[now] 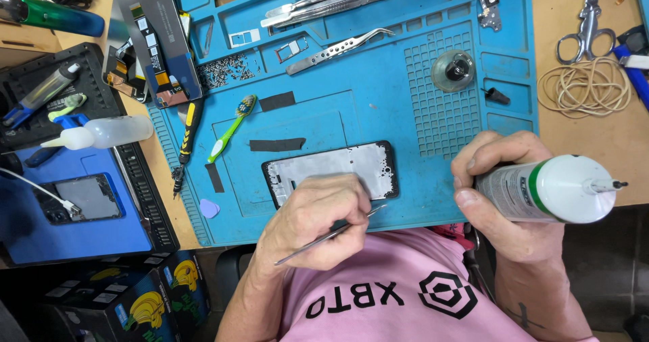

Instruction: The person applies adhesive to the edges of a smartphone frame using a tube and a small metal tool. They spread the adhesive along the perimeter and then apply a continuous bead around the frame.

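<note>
1. The left hand [318, 220] has its grip closed around thin metal tweezers [329, 236], and it rests on the near edge of the blue mat [378, 105]
2. A phone frame [331, 172] lies flat on the mat, just past the left hand, and the fingers cover its near edge
3. The right hand [503, 200] is closed tight around a white tube of glue [547, 188] with a green band, and the thin tip points to the right
4. The tube is held up over the near right corner of the mat
5. Strips of black tape [277, 144] lie on the mat, far from the frame
6. A green toothbrush [231, 128] lies to the left
7. More tweezers [338, 48] sit on the far side
8. Scissors [587, 21] and rubber bands [585, 86] lie on the desk [608, 139] at the far right
</note>
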